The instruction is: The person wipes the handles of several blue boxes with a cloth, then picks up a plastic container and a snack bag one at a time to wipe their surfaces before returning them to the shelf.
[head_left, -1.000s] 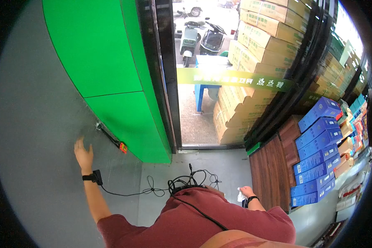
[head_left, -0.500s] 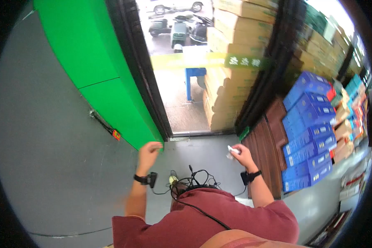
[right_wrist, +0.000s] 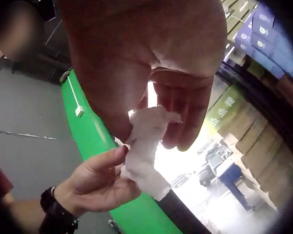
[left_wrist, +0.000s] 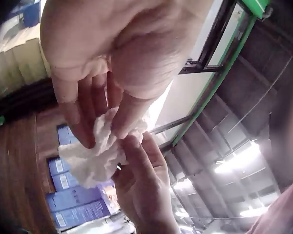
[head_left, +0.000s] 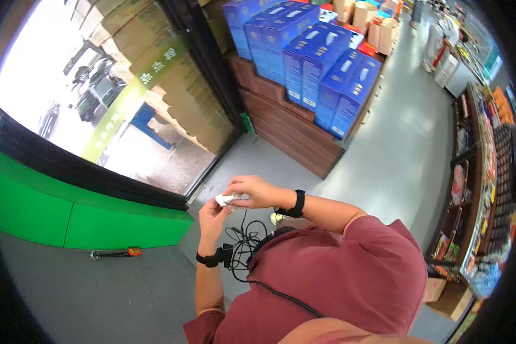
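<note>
A crumpled white tissue (head_left: 226, 199) is pinched between the two hands in front of the body. The left hand (head_left: 211, 221) holds its lower side, the right hand (head_left: 254, 192) its upper right side. In the left wrist view the tissue (left_wrist: 90, 158) hangs from the thumb and fingers of the left hand (left_wrist: 122, 53), with the right hand (left_wrist: 146, 187) gripping its edge. The right wrist view has the tissue (right_wrist: 145, 151) between the right hand (right_wrist: 151, 63) and the left hand (right_wrist: 95, 185). Both wrists wear black straps.
Black cables (head_left: 247, 243) hang at the waist. Blue boxes (head_left: 318, 63) stand on a brown wooden platform (head_left: 286, 135). Beside the glass door runs a green panel (head_left: 28, 212), with a small red-and-black item (head_left: 133, 252) near its edge. Stocked shelves (head_left: 470, 189) line the right side.
The view has swung right towards the shop interior. The left hand, empty before, has come across to the right hand, and both now hold the tissue.
</note>
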A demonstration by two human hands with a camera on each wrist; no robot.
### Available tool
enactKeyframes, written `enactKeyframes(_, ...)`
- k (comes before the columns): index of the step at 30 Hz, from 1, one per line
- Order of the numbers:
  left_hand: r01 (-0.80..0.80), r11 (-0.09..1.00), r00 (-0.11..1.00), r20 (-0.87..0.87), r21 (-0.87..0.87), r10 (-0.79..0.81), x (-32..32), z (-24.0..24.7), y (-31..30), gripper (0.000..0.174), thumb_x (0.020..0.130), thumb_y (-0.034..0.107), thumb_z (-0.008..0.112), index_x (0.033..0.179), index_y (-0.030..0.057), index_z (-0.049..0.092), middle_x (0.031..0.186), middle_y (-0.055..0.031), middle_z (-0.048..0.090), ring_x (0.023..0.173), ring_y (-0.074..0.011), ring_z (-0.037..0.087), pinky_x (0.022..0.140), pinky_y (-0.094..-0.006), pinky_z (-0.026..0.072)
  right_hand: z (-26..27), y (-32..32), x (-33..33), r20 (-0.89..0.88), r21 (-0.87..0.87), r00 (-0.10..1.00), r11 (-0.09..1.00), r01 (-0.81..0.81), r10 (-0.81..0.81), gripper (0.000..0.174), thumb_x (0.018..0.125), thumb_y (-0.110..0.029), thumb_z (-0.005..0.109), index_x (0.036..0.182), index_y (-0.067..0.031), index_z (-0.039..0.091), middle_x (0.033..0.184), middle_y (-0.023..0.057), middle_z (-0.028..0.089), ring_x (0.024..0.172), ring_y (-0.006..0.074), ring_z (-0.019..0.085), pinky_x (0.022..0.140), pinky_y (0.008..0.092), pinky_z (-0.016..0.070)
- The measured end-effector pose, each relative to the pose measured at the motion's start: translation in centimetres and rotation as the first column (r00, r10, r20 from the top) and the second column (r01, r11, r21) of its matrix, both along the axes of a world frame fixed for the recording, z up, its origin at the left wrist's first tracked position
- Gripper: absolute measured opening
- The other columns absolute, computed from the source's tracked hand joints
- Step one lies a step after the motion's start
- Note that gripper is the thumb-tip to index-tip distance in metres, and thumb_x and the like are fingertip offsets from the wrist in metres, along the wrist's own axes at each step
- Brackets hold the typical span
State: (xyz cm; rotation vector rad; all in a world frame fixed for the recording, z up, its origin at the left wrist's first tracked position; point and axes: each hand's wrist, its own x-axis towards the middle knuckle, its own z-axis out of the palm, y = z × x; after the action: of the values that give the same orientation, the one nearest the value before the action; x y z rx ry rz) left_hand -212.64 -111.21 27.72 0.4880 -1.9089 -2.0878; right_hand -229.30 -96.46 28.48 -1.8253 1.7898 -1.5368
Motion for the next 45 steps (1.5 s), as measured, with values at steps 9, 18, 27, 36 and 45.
enactKeyframes(9, 0.222, 0.975, 0.975, 0.019, -0.024, -0.222, -2.3, -3.9, 12.0, 0.022, 0.089, -0.001, 0.071, 0.11, -0.0056, 0.066, 0.097, -0.0057, 0.07, 0.086, -0.0104, 0.065, 0.076, -0.0247, 0.0528, 0.5, 17.8, 0.7, 0.009, 0.225, 0.986, 0.961, 0.159, -0.166, 0.033, 0.083, -0.012, 0.076, 0.115, -0.0078, 0.068, 0.102, 0.0096, 0.067, 0.087, 0.0259, 0.067, 0.075, 0.0348, 0.0555)
enactKeyframes(18, 0.231, 0.932, 0.968, 0.165, -0.278, -0.191, -6.9, -1.5, 19.6, 0.017, 0.091, 0.012, 0.072, 0.099, -0.0028, 0.069, 0.079, -0.0002, 0.065, 0.07, -0.0061, 0.055, 0.062, -0.0231, 0.0452, 1.0, 29.1, -4.0, 0.129, 0.277, 0.957, 0.936, 0.216, -0.259, 0.029, 0.082, -0.013, 0.075, 0.11, -0.0092, 0.069, 0.099, 0.0088, 0.066, 0.085, 0.0254, 0.066, 0.072, 0.034, 0.056)
enactKeyframes(27, 0.312, 0.723, 0.949, 0.173, -0.616, -0.262, -20.3, 0.6, 32.8, 0.018, 0.09, 0.016, 0.072, 0.097, -0.0009, 0.069, 0.067, -0.0033, 0.058, 0.061, -0.0091, 0.05, 0.057, -0.0278, 0.0412, 1.0, 45.5, -14.2, 0.079, 0.271, 0.888, 0.867, 0.418, -0.453, 0.031, 0.08, 0.001, 0.069, 0.11, -0.0067, 0.067, 0.107, 0.0094, 0.063, 0.09, 0.0242, 0.066, 0.074, 0.0332, 0.0571)
enactKeyframes(36, 0.345, 0.702, 0.923, 0.087, -0.624, -0.376, -30.3, 2.8, 40.1, 0.015, 0.091, 0.013, 0.07, 0.094, -0.0012, 0.068, 0.072, -0.0027, 0.061, 0.066, -0.0077, 0.051, 0.06, -0.0271, 0.0425, 0.1, 51.7, -21.7, 0.153, 0.233, 0.881, 0.883, 0.408, -0.448, 0.019, 0.082, -0.01, 0.075, 0.095, -0.0049, 0.062, 0.1, 0.0097, 0.062, 0.087, 0.0252, 0.065, 0.071, 0.0348, 0.0538)
enactKeyframes(45, 0.469, 0.69, 0.872, 0.165, -0.551, -0.46, -39.1, 0.9, 37.2, 0.016, 0.091, 0.013, 0.069, 0.097, -0.0015, 0.067, 0.077, -0.0034, 0.063, 0.071, -0.009, 0.053, 0.067, -0.0283, 0.0457, -0.8, 48.5, -30.1, 0.133, 0.478, 0.887, 0.813, 0.333, -0.441, 0.019, 0.085, -0.016, 0.073, 0.089, -0.0029, 0.06, 0.077, 0.0148, 0.067, 0.073, 0.0292, 0.066, 0.069, 0.0387, 0.0521)
